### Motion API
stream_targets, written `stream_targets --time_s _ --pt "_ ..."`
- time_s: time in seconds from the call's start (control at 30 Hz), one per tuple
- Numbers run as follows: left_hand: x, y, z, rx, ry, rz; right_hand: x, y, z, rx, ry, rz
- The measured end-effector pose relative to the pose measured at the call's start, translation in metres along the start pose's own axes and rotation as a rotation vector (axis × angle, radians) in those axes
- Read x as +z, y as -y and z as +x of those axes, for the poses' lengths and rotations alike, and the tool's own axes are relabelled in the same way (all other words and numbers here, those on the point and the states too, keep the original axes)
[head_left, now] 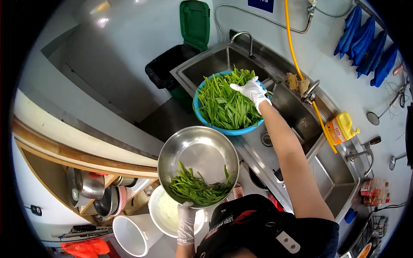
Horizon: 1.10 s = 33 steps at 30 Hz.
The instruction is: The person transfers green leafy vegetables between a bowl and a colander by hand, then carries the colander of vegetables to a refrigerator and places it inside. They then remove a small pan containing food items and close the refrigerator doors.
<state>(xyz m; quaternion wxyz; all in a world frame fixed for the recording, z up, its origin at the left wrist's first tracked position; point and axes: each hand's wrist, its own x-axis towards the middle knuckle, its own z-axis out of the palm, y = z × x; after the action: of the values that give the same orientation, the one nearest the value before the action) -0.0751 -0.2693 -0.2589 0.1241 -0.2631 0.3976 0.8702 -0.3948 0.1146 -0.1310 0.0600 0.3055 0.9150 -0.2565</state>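
Observation:
My left hand [186,213], in a white glove, grips the near rim of a wide stainless steel bowl [202,148]. A small heap of cut leafy greens [200,187] lies in the near part of this bowl. My right hand [251,91], gloved in white too, rests on a much larger pile of leafy greens [226,101], with thumb and fingers spread apart. That pile fills a blue basin [230,131] standing on the sink's edge. Some of the right fingertips are hard to make out against the leaves.
Steel sinks [299,114] run along the wall, with a yellow hose [294,47] and a yellow jug [342,129]. A green bin [195,23] stands open behind. Below the bowl are white buckets [131,236]; a shelf [86,206] of pots is at left.

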Motion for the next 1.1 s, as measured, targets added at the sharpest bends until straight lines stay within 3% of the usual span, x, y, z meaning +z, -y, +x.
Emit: stream_targets --time_s 0.17,0.63,0.9,1.1 --pt "0.002 -0.020 0.016 -0.064 0.026 0.000 0.013 0.014 -0.022 0.022 -0.114 -0.198" --pt "0.001 -0.045 0.042 -0.101 0.062 -0.003 0.039 0.015 -0.006 0.063 -0.309 -0.237" --pt "-0.003 -0.051 0.047 -0.104 0.026 0.030 0.037 0.013 -0.002 0.126 -0.236 -0.141" --pt "-0.010 -0.049 0.051 -0.111 0.021 0.026 0.048 0.018 -0.003 0.022 -0.508 -0.260"
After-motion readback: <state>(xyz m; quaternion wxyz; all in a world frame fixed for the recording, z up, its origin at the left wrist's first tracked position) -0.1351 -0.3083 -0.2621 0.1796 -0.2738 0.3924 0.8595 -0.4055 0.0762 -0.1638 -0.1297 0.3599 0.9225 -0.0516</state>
